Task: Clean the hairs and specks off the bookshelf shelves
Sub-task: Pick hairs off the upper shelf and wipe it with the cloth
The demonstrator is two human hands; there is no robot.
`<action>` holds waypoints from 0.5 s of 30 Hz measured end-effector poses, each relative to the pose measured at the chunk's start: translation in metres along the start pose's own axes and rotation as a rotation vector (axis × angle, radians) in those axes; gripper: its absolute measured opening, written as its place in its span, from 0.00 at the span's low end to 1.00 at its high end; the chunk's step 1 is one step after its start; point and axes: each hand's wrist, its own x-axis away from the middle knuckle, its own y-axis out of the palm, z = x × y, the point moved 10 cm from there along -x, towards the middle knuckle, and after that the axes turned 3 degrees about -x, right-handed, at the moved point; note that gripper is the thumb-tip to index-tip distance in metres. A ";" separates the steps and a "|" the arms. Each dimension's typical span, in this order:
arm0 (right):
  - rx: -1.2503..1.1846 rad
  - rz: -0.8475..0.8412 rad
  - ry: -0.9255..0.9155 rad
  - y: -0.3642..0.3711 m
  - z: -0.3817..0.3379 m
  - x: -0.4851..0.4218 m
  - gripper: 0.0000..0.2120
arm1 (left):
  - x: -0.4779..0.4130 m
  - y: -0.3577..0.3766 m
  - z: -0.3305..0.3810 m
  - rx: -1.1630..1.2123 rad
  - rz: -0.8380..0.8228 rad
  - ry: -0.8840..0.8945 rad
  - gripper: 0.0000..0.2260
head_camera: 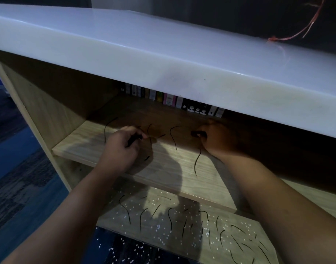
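Note:
The upper wooden shelf carries several long dark hairs. My left hand rests on this shelf at centre left and pinches a bunch of dark hairs between thumb and fingers. My right hand lies further right in shadow, fingers curled round another dark clump of hairs. The lower shelf is strewn with several dark hairs and many white specks.
A thick white top overhangs the bookshelf. A row of small books stands at the back of the upper shelf. The wooden side panel closes the left. Blue patterned floor lies left, with white specks below.

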 end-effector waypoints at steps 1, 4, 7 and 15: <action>-0.007 0.001 0.008 0.000 0.002 -0.004 0.13 | 0.000 0.001 -0.001 0.003 -0.004 -0.004 0.16; -0.022 -0.006 0.009 0.000 0.005 -0.006 0.13 | 0.000 0.000 -0.001 0.004 -0.005 0.000 0.17; -0.072 -0.024 -0.014 0.001 0.003 0.003 0.14 | 0.000 0.000 0.000 0.022 -0.006 -0.003 0.17; -0.103 -0.080 -0.116 0.005 -0.013 0.025 0.12 | 0.000 0.004 -0.004 0.032 -0.007 0.011 0.16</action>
